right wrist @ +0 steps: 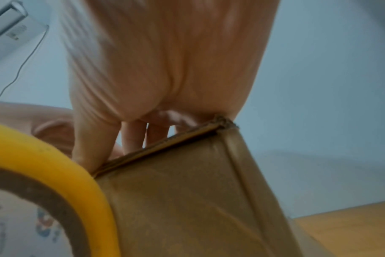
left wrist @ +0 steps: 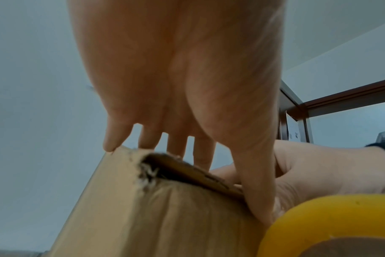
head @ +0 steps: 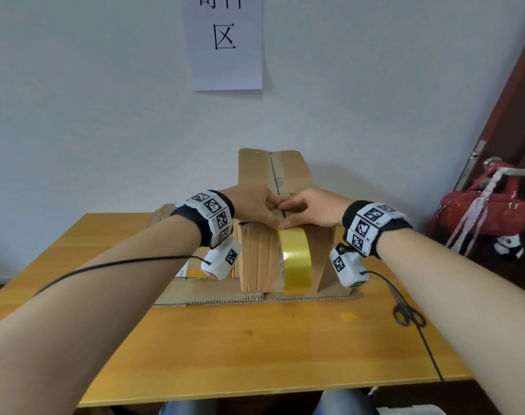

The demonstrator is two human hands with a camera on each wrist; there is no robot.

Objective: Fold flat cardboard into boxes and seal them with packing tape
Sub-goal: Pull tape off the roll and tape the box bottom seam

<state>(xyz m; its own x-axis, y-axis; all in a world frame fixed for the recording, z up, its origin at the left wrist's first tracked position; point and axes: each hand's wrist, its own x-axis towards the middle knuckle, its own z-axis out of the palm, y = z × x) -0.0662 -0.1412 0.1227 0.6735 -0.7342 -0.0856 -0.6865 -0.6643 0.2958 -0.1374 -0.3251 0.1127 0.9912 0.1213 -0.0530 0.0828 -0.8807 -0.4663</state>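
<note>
A brown cardboard box (head: pixel 255 262) stands on flat cardboard sheets (head: pixel 222 293) on the table. Its top flaps meet in a seam running away from me. My left hand (head: pixel 259 209) lies flat on the left flap, and my right hand (head: pixel 310 208) lies flat on the right flap. Their fingertips meet at the seam and both thumbs press at the front edge. A yellow tape roll (head: pixel 295 260) hangs against the box's front face just below the thumbs. The left wrist view shows straight fingers (left wrist: pixel 200 153) on the torn box corner (left wrist: pixel 147 175). The right wrist view shows the thumb (right wrist: pixel 88 147) beside the tape roll (right wrist: pixel 55 165).
Black scissors (head: pixel 406 314) lie on the wooden table (head: pixel 255 351) at the right, beside a black cable. A red bag (head: pixel 482 211) hangs from a door handle at the far right. A paper sign (head: pixel 225 40) is on the wall behind the box.
</note>
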